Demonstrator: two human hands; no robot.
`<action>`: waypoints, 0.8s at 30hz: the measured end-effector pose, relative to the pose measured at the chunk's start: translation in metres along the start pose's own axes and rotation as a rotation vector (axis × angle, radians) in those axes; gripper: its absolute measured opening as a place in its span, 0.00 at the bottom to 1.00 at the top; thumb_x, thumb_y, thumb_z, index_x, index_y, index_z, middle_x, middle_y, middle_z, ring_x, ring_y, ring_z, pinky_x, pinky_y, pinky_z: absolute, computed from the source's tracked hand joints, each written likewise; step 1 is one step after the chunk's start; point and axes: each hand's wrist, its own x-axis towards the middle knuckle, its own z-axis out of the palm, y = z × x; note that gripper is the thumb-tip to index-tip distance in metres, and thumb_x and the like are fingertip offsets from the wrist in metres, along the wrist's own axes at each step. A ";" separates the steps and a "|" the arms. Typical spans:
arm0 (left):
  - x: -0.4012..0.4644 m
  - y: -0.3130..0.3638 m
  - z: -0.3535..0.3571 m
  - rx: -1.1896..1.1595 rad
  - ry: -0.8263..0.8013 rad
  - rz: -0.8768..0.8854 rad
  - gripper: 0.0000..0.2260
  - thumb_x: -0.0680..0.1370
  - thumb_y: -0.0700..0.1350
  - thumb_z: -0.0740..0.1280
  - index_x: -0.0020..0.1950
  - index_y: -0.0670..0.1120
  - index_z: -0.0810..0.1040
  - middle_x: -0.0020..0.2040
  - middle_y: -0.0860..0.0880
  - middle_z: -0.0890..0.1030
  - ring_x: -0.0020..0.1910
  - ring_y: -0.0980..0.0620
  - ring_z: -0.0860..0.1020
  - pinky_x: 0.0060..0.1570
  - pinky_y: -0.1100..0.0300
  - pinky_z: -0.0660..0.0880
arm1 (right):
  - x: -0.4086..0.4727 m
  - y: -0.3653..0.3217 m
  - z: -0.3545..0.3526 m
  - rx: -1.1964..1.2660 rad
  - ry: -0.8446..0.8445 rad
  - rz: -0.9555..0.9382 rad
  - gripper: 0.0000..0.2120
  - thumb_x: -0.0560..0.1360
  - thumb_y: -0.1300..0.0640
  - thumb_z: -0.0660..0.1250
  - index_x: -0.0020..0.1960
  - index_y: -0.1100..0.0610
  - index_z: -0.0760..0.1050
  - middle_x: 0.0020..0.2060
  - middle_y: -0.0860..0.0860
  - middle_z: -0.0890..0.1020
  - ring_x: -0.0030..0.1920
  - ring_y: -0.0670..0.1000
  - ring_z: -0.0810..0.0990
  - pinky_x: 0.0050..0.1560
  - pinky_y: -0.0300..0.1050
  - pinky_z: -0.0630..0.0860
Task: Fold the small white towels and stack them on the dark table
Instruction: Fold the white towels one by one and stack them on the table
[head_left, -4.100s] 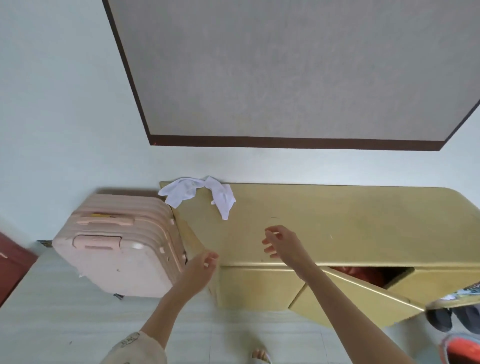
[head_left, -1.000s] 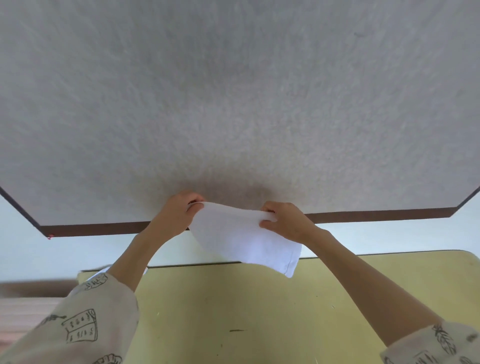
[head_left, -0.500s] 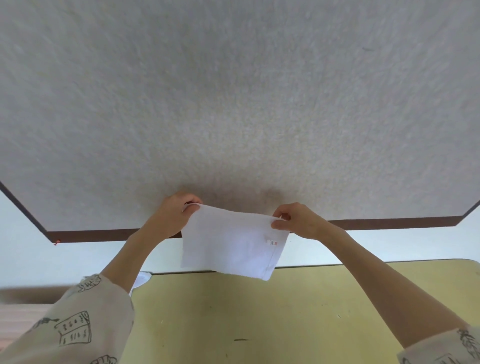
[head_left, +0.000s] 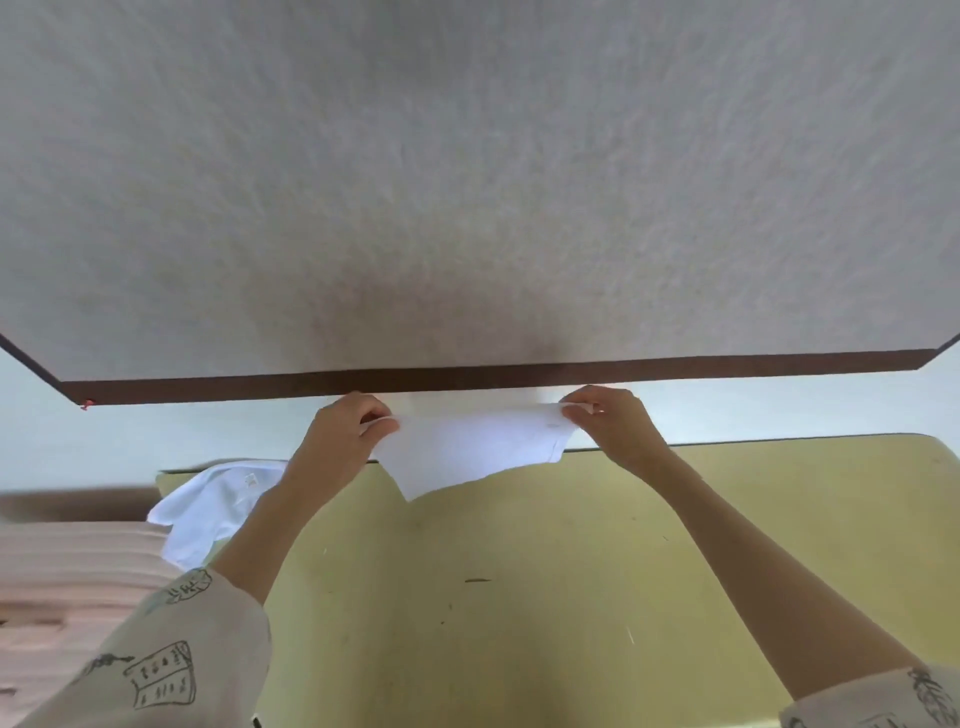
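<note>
A small white towel (head_left: 467, 452) hangs stretched between my two hands above the far edge of the yellow-green cabinet top (head_left: 571, 571). My left hand (head_left: 348, 431) pinches its left top corner and my right hand (head_left: 608, 421) pinches its right top corner. The lower edge sags to a point at the left. A second white towel (head_left: 208, 509) lies crumpled at the cabinet's far left corner, partly hidden by my left forearm.
A grey textured panel (head_left: 467, 182) with a dark brown border fills the wall above. A pink ribbed suitcase (head_left: 67, 571) stands left of the cabinet. The pale wall runs behind the cabinet.
My hands have moved apart and lower, from in front of the grey panel to below its brown border, pulling the towel wider. The crumpled towel at the left shows more.
</note>
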 end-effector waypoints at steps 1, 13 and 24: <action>-0.009 -0.008 0.009 0.024 -0.077 -0.003 0.04 0.76 0.42 0.67 0.46 0.42 0.79 0.42 0.50 0.77 0.42 0.52 0.74 0.39 0.71 0.65 | -0.009 0.013 0.006 -0.026 -0.047 0.028 0.08 0.76 0.61 0.64 0.50 0.59 0.81 0.42 0.47 0.80 0.45 0.46 0.76 0.40 0.30 0.67; -0.086 -0.074 0.108 0.075 -0.717 -0.273 0.12 0.75 0.44 0.67 0.32 0.49 0.71 0.31 0.53 0.70 0.30 0.58 0.66 0.31 0.65 0.61 | -0.074 0.139 0.083 -0.204 -0.424 0.431 0.11 0.76 0.58 0.65 0.56 0.59 0.80 0.56 0.55 0.81 0.60 0.54 0.77 0.55 0.41 0.69; -0.031 -0.106 0.167 -0.142 -0.453 -0.444 0.03 0.75 0.42 0.67 0.47 0.46 0.80 0.41 0.52 0.80 0.41 0.54 0.76 0.43 0.62 0.71 | -0.038 0.191 0.111 -0.061 -0.181 0.475 0.08 0.75 0.60 0.66 0.52 0.61 0.80 0.51 0.54 0.83 0.48 0.48 0.76 0.41 0.33 0.67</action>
